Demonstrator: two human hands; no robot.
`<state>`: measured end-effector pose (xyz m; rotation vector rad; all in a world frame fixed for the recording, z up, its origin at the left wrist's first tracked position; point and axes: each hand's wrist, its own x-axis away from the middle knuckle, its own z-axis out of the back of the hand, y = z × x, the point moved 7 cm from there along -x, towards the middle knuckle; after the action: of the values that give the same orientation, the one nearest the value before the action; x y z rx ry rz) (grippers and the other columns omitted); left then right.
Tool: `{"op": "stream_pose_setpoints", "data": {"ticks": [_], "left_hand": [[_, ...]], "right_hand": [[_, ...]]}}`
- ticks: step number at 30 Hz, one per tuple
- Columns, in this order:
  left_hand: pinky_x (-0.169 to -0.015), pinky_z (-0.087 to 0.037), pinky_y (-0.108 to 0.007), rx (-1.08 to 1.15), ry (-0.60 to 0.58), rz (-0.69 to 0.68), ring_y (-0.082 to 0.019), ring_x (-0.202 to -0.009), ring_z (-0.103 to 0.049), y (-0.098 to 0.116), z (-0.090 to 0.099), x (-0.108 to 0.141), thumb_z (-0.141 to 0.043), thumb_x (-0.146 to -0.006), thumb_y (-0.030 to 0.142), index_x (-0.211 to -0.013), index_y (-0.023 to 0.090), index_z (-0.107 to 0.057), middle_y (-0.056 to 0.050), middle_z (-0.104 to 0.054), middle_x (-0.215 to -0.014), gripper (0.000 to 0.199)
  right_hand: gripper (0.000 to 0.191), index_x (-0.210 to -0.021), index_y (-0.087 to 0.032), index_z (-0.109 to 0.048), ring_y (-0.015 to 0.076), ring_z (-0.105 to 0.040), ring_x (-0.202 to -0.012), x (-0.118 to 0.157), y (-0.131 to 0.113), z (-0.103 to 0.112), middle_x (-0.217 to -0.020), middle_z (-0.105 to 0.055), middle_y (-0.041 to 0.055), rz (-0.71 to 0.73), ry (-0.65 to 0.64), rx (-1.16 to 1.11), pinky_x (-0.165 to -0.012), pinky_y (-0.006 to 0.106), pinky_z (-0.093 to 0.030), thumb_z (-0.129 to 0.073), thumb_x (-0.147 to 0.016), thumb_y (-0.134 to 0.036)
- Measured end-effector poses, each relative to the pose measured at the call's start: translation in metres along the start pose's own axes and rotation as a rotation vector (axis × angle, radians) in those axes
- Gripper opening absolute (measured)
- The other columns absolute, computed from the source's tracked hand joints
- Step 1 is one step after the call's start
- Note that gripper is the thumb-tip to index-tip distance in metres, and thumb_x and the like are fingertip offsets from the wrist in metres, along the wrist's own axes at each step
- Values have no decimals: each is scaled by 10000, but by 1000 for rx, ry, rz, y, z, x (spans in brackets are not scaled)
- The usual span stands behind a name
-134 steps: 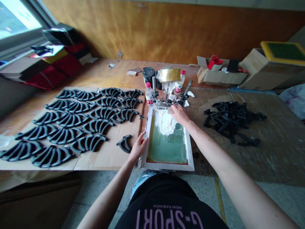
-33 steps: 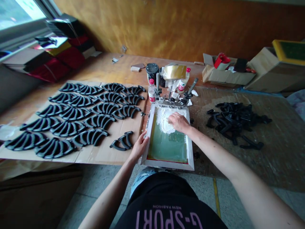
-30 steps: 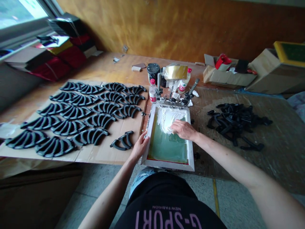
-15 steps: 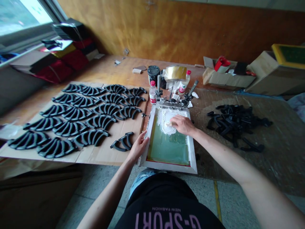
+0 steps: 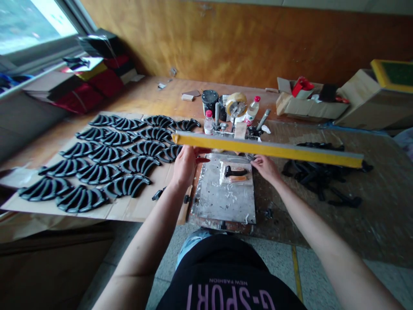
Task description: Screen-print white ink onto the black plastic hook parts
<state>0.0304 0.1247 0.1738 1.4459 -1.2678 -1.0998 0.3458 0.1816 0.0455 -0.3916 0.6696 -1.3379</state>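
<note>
The screen frame [image 5: 267, 149] is raised and seen edge-on, a long yellow and grey bar across the view. Just under its left end is my left hand [image 5: 185, 165], fingers apart and pointing right; whether it touches the frame I cannot tell. My right hand [image 5: 267, 169] is below the bar, thumb and fingers drawn together by the upper right corner of the metal base plate [image 5: 222, 202]. Anything in that pinch is too small to make out. Between the hands, a black curved handle piece [image 5: 236, 172] lies on the pale jig [image 5: 247, 180] on the plate.
Rows of black curved pieces [image 5: 80, 199] cover cardboard [image 5: 122, 206] on the left. A pile of black pieces [image 5: 309, 176] lies on the right. Behind stand red-capped bottles [image 5: 252, 111], a tape roll [image 5: 236, 104], a black tub [image 5: 210, 101] and an open carton [image 5: 309, 106].
The screen frame has swung up from lying flat, uncovering the plate and black piece. My right hand has left the white paste; my left hand has moved up from the frame's side.
</note>
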Motion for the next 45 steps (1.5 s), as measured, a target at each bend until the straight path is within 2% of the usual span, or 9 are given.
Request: {"op": "stream_pose_setpoints", "data": {"ticks": [4, 9, 12, 15, 22, 26, 30, 37, 45], "left_hand": [[-640, -541, -242, 75, 95, 130, -181, -910, -672, -36, -5, 11, -367, -908, 652, -1227, 203, -520, -109, -684, -1075, 572], [-561, -555, -296, 199, -79, 733, -240, -829, -703, -141, -29, 92, -527, -845, 641, -1142, 155, -563, -161, -693, -1073, 570], [-539, -542, -275, 219, 46, 733, -216, -733, -704, -167, -1, 117, -553, -852, 581, -962, 146, -603, -118, -714, -898, 452], [-516, -524, -267, 47, 261, 651, -198, -648, -688, -173, 73, 130, -448, -891, 594, -892, 122, -615, -124, -715, -823, 500], [-553, -538, -298, -418, 643, 859, -219, -644, -686, -194, 238, 186, -177, -946, 534, -743, 131, -604, -201, -707, -789, 621], [-545, -536, -315, -649, 409, 938, -253, -643, -680, -202, 249, 167, -201, -917, 604, -628, 154, -585, -218, -690, -726, 658], [-403, -453, -346, -826, 299, 1004, -280, -437, -592, -189, 258, 142, -378, -855, 638, -602, 153, -586, -171, -589, -479, 585], [-431, -470, -254, -860, 94, 691, -192, -481, -611, -133, 191, 60, -455, -844, 621, -795, 168, -597, -62, -655, -573, 478], [-431, -440, -198, -244, 27, -38, -104, -422, -532, -7, 21, -8, -401, -880, 669, -1100, 186, -555, 7, -630, -611, 553]], "right_hand": [[336, -1124, -233, -661, 232, -560, -975, 36, -46, -49, -995, -654, 64, 262, -170, 164, -911, 386, -440, -721, -794, -263], [136, -967, -229, -714, 246, -525, -954, 68, -130, -51, -891, -616, 80, 378, -130, 196, -878, 391, -444, -624, -879, -281], [226, -1114, -268, -673, 225, -551, -978, 99, -160, -56, -954, -650, 59, 581, -256, 71, -895, 384, -457, -577, -909, -262], [326, -1243, -284, -591, 234, -578, -1040, 110, -94, -28, -1107, -655, 63, 367, -140, 37, -923, 416, -472, -536, -922, -278], [545, -1080, -181, -560, 399, -587, -1052, 161, 194, 38, -1065, -627, 206, -673, -52, 413, -836, 505, -484, -775, -617, -372], [395, -884, -243, -529, 342, -636, -806, 156, 198, 27, -825, -635, 109, -716, -60, 283, -705, 452, -493, -761, -583, -348], [259, -874, -223, -521, 261, -614, -805, 102, 112, 20, -845, -609, 69, -412, 131, 104, -761, 397, -498, -673, -687, -318], [177, -926, -189, -628, 240, -532, -1127, 47, -66, -43, -1200, -606, 116, 445, -30, 75, -1011, 427, -422, -454, -915, -156], [333, -1154, -160, -652, 225, -547, -1169, 56, -84, -98, -1165, -674, 112, 430, -175, 134, -986, 379, -468, -456, -898, -76]]}}
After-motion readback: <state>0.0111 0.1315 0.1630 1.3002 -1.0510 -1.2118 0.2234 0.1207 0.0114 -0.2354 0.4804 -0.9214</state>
